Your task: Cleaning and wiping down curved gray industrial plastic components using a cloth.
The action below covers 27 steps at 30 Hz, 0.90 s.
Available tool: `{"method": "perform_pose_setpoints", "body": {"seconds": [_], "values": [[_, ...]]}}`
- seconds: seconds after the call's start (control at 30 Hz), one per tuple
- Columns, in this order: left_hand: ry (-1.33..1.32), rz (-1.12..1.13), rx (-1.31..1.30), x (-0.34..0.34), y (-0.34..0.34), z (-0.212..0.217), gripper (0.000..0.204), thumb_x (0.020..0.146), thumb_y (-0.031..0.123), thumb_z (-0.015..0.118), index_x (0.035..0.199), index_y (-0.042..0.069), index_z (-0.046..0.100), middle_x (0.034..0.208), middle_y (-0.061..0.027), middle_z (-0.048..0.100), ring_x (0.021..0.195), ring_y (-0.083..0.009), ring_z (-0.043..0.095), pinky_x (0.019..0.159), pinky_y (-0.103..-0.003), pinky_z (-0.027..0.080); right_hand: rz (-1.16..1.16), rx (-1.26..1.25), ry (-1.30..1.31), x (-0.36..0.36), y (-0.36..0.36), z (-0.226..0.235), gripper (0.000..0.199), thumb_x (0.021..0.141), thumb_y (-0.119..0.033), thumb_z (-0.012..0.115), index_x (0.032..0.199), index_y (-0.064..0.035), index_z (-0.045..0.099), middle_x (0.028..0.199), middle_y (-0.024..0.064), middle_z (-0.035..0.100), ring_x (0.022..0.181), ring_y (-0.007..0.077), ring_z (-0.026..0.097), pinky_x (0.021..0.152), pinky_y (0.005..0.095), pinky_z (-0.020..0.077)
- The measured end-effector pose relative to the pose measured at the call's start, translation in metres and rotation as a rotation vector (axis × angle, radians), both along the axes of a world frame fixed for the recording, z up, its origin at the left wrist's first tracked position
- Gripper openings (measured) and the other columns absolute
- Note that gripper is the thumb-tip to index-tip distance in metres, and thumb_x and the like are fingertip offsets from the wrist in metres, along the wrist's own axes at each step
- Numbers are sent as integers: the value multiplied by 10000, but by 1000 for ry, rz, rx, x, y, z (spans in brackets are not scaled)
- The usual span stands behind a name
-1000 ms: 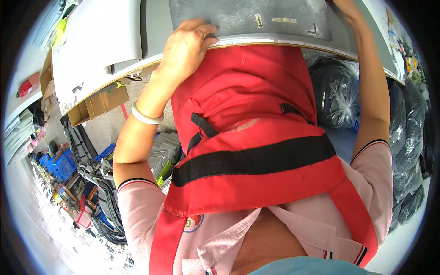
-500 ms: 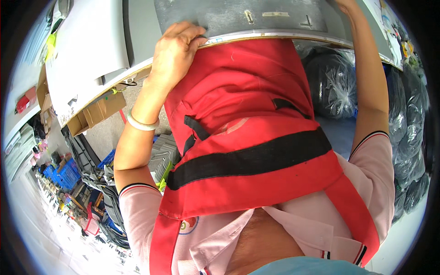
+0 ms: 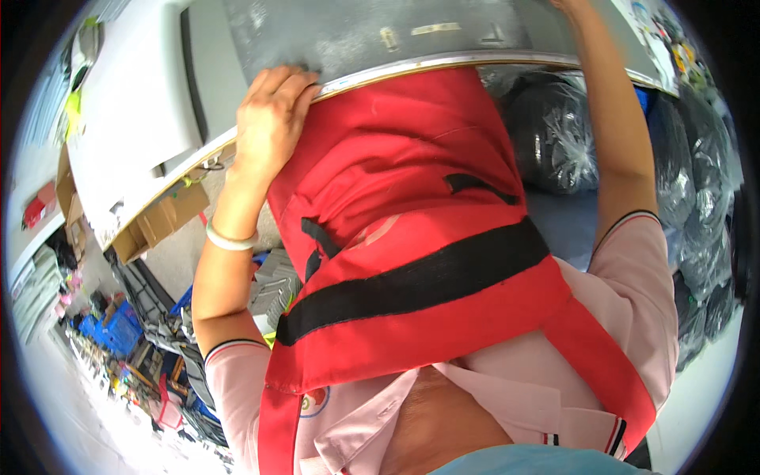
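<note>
A dark grey board (image 3: 332, 36) with pale tape marks lies on the worktable, along its near edge. At the board's near left corner, the bent fingers of my left hand (image 3: 273, 111) are closed over the edge; the fingertips are partly hidden. My right arm reaches across the table's right part, and only a bit of my right hand (image 3: 567, 4) shows at the top rim beside the board, its fingers out of sight. A red apron (image 3: 396, 150) with black straps covers my front and reaches up to the table edge.
A white sheet (image 3: 134, 95) with a curled edge covers the table's left part. Below stands an open cardboard box (image 3: 162, 222). Dark bundles in clear plastic (image 3: 550, 134) fill the right side under the table. Blue crates (image 3: 115, 326) and assorted goods stand at far left.
The whole view has shifted, so the table, board and both arms sit further left in the picture. My left hand stays at the board's corner, fingers slightly more bunched.
</note>
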<state>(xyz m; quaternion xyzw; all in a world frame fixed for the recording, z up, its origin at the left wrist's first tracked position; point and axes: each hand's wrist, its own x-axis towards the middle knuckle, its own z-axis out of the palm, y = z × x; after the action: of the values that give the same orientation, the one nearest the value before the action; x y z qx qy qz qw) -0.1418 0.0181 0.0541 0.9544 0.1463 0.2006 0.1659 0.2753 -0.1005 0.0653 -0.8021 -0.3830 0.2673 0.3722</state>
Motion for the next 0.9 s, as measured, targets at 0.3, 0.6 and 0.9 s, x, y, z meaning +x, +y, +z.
{"method": "perform_pose_setpoints", "body": {"seconds": [0.3,0.6,0.9], "values": [[-6,12,18,-2,1,-4,164,818,100,769,969,51,725,974,-93,684,901,-292,648,797,-388,542,57,-9,-40,-5,3,0,277,881,-261,698,847,13,672,723,33,572,689,148,493,633,358,407],[13,16,6,1,2,-1,160,810,86,768,963,60,728,957,-72,684,888,-281,643,782,-379,538,75,-9,-216,-5,-2,4,331,858,-293,694,870,37,674,704,103,597,675,196,527,653,386,437],[-19,11,-29,3,2,-7,142,825,118,761,956,68,736,959,-75,693,893,-281,644,788,-376,537,105,-20,-257,11,0,-11,343,861,-311,707,911,27,676,790,104,620,744,189,536,682,380,437]]}}
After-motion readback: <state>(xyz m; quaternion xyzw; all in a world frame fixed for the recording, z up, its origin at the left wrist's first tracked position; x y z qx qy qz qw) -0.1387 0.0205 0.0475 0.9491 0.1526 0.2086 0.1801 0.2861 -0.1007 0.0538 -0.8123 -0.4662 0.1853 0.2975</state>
